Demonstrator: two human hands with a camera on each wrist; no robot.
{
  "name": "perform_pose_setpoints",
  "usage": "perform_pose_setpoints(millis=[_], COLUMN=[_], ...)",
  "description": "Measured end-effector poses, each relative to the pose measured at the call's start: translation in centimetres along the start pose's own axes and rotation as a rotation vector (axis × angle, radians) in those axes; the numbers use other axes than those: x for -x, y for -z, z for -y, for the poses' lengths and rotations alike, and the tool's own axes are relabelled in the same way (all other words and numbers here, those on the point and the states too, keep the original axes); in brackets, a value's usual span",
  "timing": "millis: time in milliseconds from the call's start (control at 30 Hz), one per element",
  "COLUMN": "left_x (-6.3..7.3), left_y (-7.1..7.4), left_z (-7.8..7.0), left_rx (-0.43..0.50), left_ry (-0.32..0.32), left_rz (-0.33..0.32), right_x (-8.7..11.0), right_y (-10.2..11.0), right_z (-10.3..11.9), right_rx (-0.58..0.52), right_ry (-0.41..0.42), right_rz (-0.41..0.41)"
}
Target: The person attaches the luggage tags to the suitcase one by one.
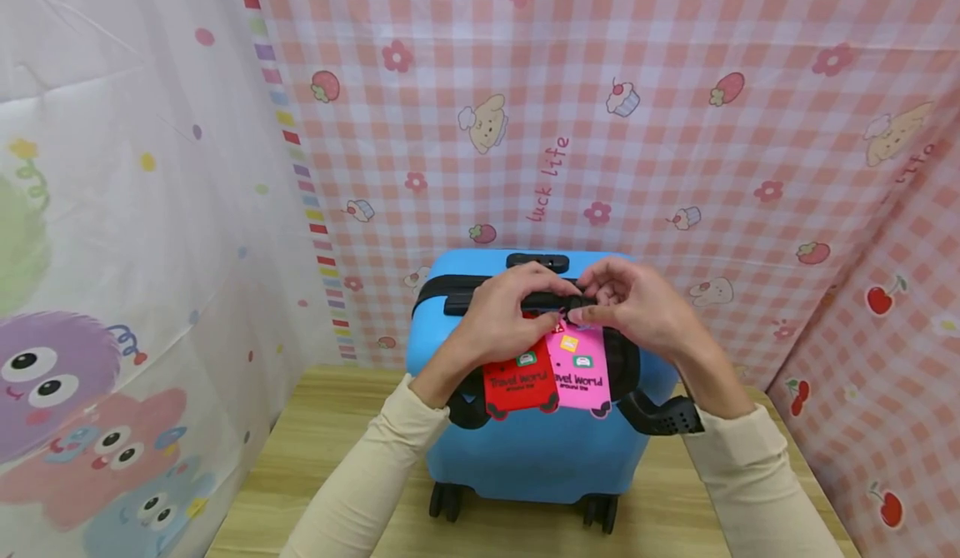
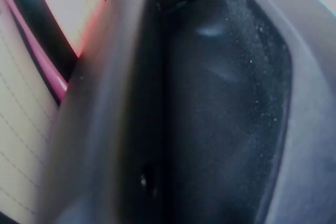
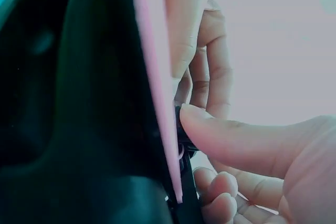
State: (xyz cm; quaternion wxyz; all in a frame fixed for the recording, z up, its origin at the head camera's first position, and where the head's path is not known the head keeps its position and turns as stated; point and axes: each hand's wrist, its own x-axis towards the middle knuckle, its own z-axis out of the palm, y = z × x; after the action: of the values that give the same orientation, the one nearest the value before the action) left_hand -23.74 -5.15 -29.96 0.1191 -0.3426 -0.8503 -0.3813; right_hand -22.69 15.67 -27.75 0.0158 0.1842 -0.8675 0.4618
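A blue suitcase stands upright with two luggage tags at its top handle, a red luggage tag and a pink luggage tag partly behind it. Above the tags, my left hand bends its fingers over the small black tag strap and pinches it with the thumb. From the other side my right hand pinches the same strap. In the right wrist view, its thumb presses a small black piece beside the pink tag's edge. The black handle fills most of the left wrist view.
The suitcase has a black lock on top and black wheels on a wooden tabletop. A pink checked cloth hangs close behind; a white patterned cloth hangs at the left. A black band sits by my right wrist.
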Motion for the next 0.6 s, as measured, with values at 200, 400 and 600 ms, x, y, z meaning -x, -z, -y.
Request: perform_pose_setpoints(millis=[200,400,600], left_x=[0.00,-0.02,-0.07], left_y=[-0.03,-0.17,-0.22], left_z=[0.13,0.24,0.13], left_rx=[0.012,0.032,0.051], left_ry=[-0.009,-0.022,-0.011], left_rz=[-0.003,-0.027,-0.043], right_x=[-0.10,-0.02,0.10], right_y=[0.00,-0.03,-0.05], right_z=[-0.09,-0.26,-0.36], right_rx=[0.018,-0.002,-0.009], right_ry=[-0.033,-0.057,-0.054], right_rz=[0.006,-0.016,-0.030])
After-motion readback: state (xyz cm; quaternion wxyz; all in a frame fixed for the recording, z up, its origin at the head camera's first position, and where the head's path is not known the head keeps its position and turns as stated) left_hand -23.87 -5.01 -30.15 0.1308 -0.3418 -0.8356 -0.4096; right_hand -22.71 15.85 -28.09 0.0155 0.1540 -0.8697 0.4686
